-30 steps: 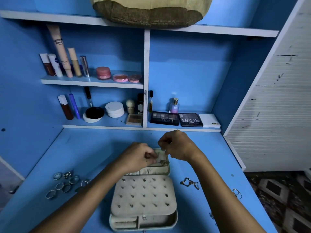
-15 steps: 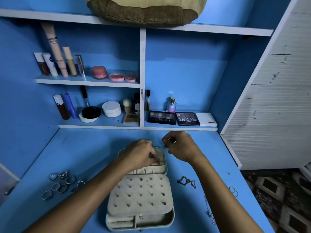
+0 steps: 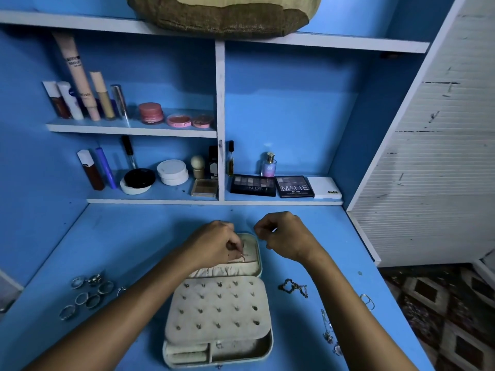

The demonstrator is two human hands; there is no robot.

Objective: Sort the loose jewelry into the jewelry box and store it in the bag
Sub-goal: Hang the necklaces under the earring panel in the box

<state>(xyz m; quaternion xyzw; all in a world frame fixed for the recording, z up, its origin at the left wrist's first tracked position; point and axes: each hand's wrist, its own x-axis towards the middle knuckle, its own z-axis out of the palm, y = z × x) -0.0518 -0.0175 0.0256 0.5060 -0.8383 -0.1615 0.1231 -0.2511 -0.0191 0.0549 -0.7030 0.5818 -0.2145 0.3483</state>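
A cream jewelry box (image 3: 241,352) lies open on the blue desk, its stud panel (image 3: 217,309) raised over the compartments. My left hand (image 3: 214,245) reaches into the box's lid (image 3: 253,247) and pinches a small gold piece (image 3: 242,257) above the gathered pocket. Just past the lid's right edge hovers my right hand (image 3: 286,236), thumb and forefinger pressed together; anything between them is too thin to make out. Several rings (image 3: 88,293) lie loose at the left. A bracelet (image 3: 293,287) and a thin chain (image 3: 328,330) lie at the right. The woven bag (image 3: 222,14) sits on the top shelf.
Cosmetic tubes, jars and eyeshadow palettes (image 3: 253,184) fill the shelves behind the desk. A small metal loop (image 3: 367,301) lies near the desk's right edge. A white slatted door (image 3: 434,156) stands at the right, with patterned floor below it.
My right hand has lifted away from the lid, up and to the right. My left hand stayed at the lid with the small piece. The view shifted slightly.
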